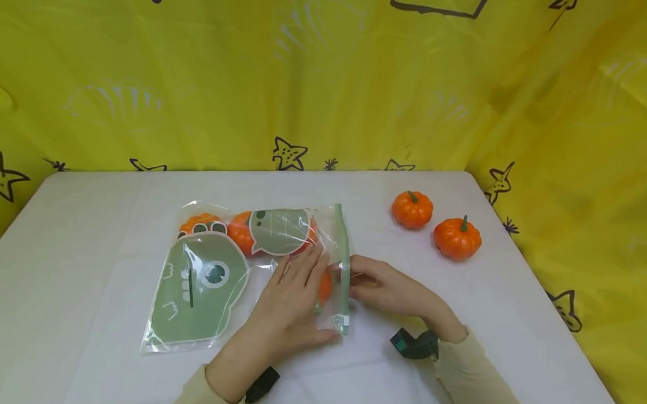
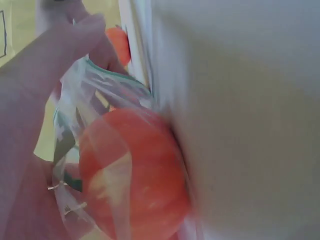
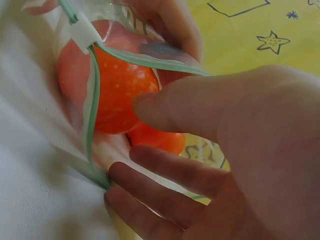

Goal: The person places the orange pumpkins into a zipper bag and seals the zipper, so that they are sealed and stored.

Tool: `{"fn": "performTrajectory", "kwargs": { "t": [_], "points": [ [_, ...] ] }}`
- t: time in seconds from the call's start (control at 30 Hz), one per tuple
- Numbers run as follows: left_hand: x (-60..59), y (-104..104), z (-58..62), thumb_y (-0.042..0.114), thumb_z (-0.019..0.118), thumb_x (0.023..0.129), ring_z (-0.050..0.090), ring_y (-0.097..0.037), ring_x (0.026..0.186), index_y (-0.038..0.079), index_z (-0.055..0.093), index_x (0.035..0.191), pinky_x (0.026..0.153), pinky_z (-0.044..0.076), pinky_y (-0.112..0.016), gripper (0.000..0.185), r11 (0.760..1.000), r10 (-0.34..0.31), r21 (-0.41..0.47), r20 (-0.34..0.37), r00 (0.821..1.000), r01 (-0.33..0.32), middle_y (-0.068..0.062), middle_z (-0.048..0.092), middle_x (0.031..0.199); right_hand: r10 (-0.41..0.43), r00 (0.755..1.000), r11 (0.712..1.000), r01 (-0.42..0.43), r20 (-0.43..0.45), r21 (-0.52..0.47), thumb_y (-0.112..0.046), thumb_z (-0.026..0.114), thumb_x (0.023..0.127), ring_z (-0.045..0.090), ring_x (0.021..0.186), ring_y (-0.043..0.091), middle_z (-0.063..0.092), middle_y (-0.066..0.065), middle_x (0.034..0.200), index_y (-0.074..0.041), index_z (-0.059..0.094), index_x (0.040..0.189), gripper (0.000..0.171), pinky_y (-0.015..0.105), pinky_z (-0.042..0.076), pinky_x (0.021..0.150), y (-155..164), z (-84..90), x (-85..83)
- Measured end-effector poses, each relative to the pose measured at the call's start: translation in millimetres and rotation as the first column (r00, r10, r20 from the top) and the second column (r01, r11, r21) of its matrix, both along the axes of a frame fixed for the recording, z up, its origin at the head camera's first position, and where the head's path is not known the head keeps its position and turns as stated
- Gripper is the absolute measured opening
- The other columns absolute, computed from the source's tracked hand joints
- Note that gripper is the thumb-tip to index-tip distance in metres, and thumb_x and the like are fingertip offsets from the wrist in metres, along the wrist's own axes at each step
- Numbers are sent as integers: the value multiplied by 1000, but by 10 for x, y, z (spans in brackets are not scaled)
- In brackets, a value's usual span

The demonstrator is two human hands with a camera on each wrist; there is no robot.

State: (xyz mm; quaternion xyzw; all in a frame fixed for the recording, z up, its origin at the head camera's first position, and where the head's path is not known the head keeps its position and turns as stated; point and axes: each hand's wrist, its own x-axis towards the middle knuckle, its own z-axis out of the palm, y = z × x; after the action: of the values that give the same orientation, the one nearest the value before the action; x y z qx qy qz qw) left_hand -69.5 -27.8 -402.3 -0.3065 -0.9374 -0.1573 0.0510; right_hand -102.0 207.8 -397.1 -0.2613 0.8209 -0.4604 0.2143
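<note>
A clear zip bag (image 1: 262, 277) with a green cartoon dinosaur print lies on the table, its green-edged mouth facing right. Inside are several small orange pumpkins, one of them (image 2: 135, 175) just within the mouth. My left hand (image 1: 293, 312) lies across the bag near that end, fingers stretched over the plastic and thumb out by the lower corner. At the mouth is my right hand (image 1: 384, 287); in the right wrist view its thumb (image 3: 175, 107) reaches between the parted green edges to the pumpkin, with the other fingers extended lower down. A white zip slider (image 3: 84, 35) sits on the seal.
Two more orange pumpkins with green stems, one farther back (image 1: 412, 210) and one nearer (image 1: 457, 238), stand right of the bag on the white table (image 1: 102, 236). A yellow patterned curtain (image 1: 215, 80) hangs behind the table and along its right side.
</note>
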Motion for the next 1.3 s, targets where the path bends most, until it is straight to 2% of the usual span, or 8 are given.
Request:
{"fn": "performTrajectory", "kwargs": {
  "t": [0.1, 0.17, 0.37, 0.67, 0.87, 1.03, 1.17, 1.3],
  "points": [
    [0, -5, 7, 66, 82, 60, 27, -29, 151, 5, 28, 154, 123, 22, -50, 123, 1000, -8, 3, 3, 1000, 8, -12, 30, 162, -33, 999, 999, 32, 23, 24, -10, 59, 97, 60, 122, 21, 61, 2, 133, -15, 56, 135, 38, 36, 50, 104, 7, 10, 3],
    [-1, -41, 34, 66, 83, 58, 22, -28, 153, 6, 22, 156, 123, 22, -49, 130, 1000, -4, -5, 41, 999, 4, -11, 25, 164, -53, 998, 998, 51, 46, 41, -10, 59, 97, 60, 122, 21, 62, 2, 132, -15, 56, 133, 36, 35, 50, 104, 19, 13, 4],
    [-29, -151, 107, 61, 84, 61, 17, -26, 154, 8, 15, 159, 124, 21, -49, 131, 998, 28, -56, 186, 982, -18, -8, 17, 167, 16, 998, 998, -19, 61, 52, -13, 59, 98, 62, 120, 21, 62, 4, 133, -16, 56, 136, 38, 33, 50, 105, 40, -1, 4],
    [-28, -110, 62, 57, 87, 60, 28, -28, 151, 7, 26, 155, 120, 28, -52, 124, 1000, 9, -29, 46, 999, -8, -10, 28, 163, 76, 997, 990, -72, -32, 118, -16, 58, 99, 49, 132, 17, 53, -4, 147, -27, 55, 141, 43, 43, 39, 115, 21, -3, 3],
    [-21, -97, 72, 63, 85, 60, 26, -28, 151, 10, 22, 157, 121, 27, -53, 127, 999, 22, -33, 101, 995, -18, -8, 26, 164, 3, 1000, 998, -3, -7, 69, -14, 59, 98, 59, 122, 18, 61, -2, 135, -20, 57, 136, 38, 37, 49, 106, 99, 25, -7],
    [-18, -90, 87, 72, 81, 57, 24, -27, 152, 11, 19, 158, 121, 26, -52, 133, 998, 18, -55, 107, 994, -12, -8, 24, 164, -92, 995, 992, 95, -29, 84, -15, 60, 98, 59, 122, 20, 62, -2, 132, -21, 60, 131, 33, 40, 51, 103, 210, 91, -27],
    [-15, -90, 85, 75, 79, 58, 27, -28, 151, 9, 22, 157, 120, 28, -52, 132, 998, 15, -58, 85, 996, -10, -9, 28, 163, -189, 977, 971, 201, -104, 126, -13, 60, 97, 60, 121, 25, 63, 4, 132, -15, 61, 129, 32, 46, 52, 101, 325, 168, -33],
    [-15, -84, 80, 75, 79, 58, 28, -29, 150, 8, 24, 155, 119, 29, -53, 130, 999, 14, -48, 83, 996, -10, -10, 29, 162, -272, 939, 937, 308, -210, 162, -13, 63, 96, 59, 122, 31, 63, 11, 131, -7, 61, 128, 32, 53, 50, 101, 430, 269, -36]
  ]
}}
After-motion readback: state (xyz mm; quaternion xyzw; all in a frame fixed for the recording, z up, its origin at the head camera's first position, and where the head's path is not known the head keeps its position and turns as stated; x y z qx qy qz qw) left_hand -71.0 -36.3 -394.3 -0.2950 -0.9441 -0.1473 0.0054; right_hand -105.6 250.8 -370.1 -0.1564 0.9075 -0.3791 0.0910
